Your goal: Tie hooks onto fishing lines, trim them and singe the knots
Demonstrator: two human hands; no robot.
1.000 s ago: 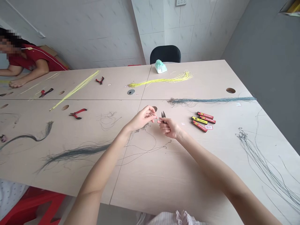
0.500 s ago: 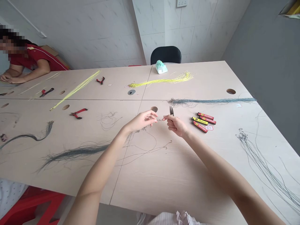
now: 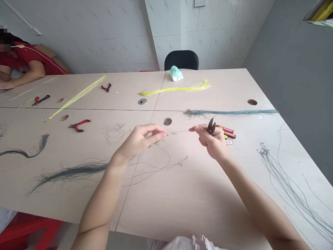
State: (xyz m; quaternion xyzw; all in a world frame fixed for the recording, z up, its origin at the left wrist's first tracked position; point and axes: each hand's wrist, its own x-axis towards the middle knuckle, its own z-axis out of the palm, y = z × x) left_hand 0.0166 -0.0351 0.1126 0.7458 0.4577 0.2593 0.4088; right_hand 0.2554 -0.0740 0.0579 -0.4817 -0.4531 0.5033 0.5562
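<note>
Over the middle of the table, my left hand point(image 3: 143, 137) pinches one end of a thin fishing line point(image 3: 182, 131) between thumb and fingertips. The line runs taut and nearly level to my right hand point(image 3: 210, 139), whose thumb and forefinger grip its other end. A pair of small dark thread snips point(image 3: 211, 126) is tucked in the right hand, blades pointing up and slightly apart. Tiny hooks point(image 3: 173, 133) show near the left fingertips; whether they are on the line I cannot tell. Under the left hand, partly hidden, loose hooked lines point(image 3: 156, 143) join a dark bundle of line point(image 3: 78, 171).
Red and yellow lighter-like sticks point(image 3: 229, 132) lie behind my right hand. A bluish bundle point(image 3: 234, 112), a yellow bundle point(image 3: 177, 89) and hooked lines point(image 3: 286, 184) are spread around. Red-handled pliers point(image 3: 79, 125) lie left. A person in a red shirt point(image 3: 28, 66) sits far left.
My hands have drawn apart, the right one moving rightward, and the line now stretches between them. The snips show more clearly in the right hand. The view has shifted slightly.
</note>
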